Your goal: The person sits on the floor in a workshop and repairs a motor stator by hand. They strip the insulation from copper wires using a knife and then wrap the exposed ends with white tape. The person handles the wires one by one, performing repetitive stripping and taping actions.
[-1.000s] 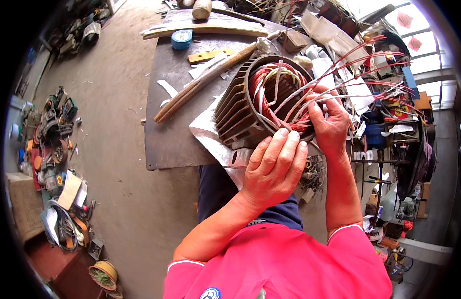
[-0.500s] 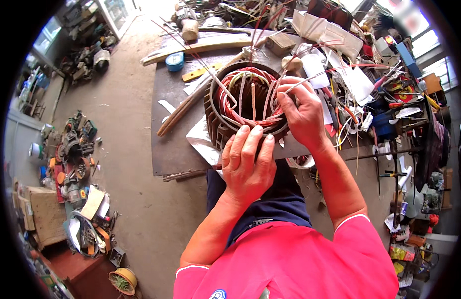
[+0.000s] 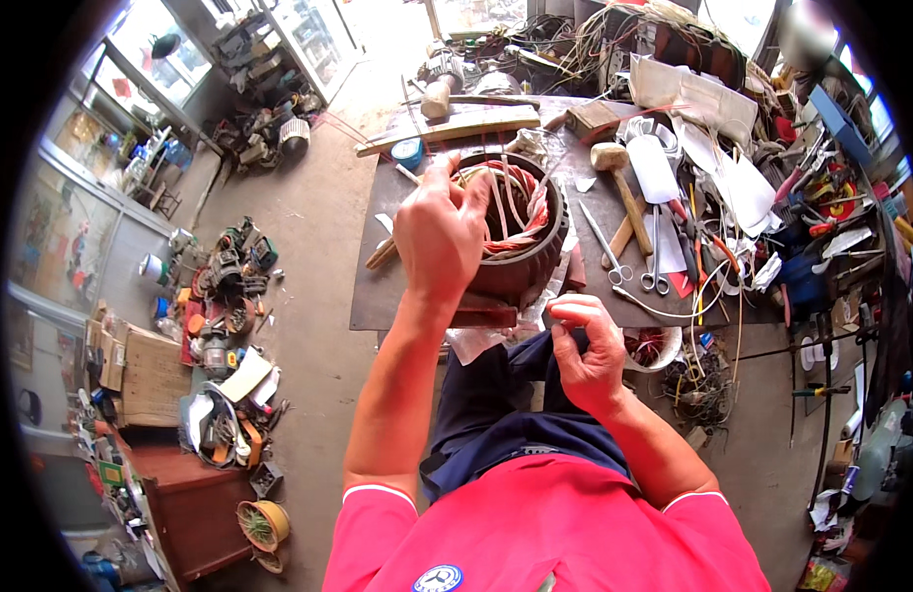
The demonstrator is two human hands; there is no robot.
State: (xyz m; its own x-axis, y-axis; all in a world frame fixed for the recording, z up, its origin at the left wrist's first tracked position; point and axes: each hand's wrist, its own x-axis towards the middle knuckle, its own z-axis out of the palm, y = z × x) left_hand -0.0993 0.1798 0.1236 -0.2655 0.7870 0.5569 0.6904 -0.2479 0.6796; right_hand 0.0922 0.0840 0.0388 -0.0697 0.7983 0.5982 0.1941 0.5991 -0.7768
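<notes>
A motor stator point(image 3: 524, 274) with dark ribbed casing sits near the front edge of the dark work table point(image 3: 373, 286). Red and white twisted windings point(image 3: 532, 235) ring its inside, and pale sleeved leads point(image 3: 500, 212) stand up in the opening. Over its left rim is my left hand point(image 3: 439, 237), thumb and fingers closed on a pale sleeved lead wire point(image 3: 405, 175) that shows beside the fingers; the grip itself is partly hidden. My right hand point(image 3: 590, 357) hangs in front of the table edge, right of the stator. Its fingers are curled; whatever they hold, if anything, is hidden.
Right of the stator lie a wooden mallet point(image 3: 622, 183), scissors point(image 3: 657, 281) and a paper roll point(image 3: 653, 168). Tools and wires crowd the table's right side. Behind are a wooden plank point(image 3: 456, 129) and a blue tape roll point(image 3: 407, 152). A white bucket point(image 3: 657, 347) stands below the edge.
My right hand has left the stator's right side and dropped toward me. My left hand has risen from the front rim onto the left side windings. The view has shifted.
</notes>
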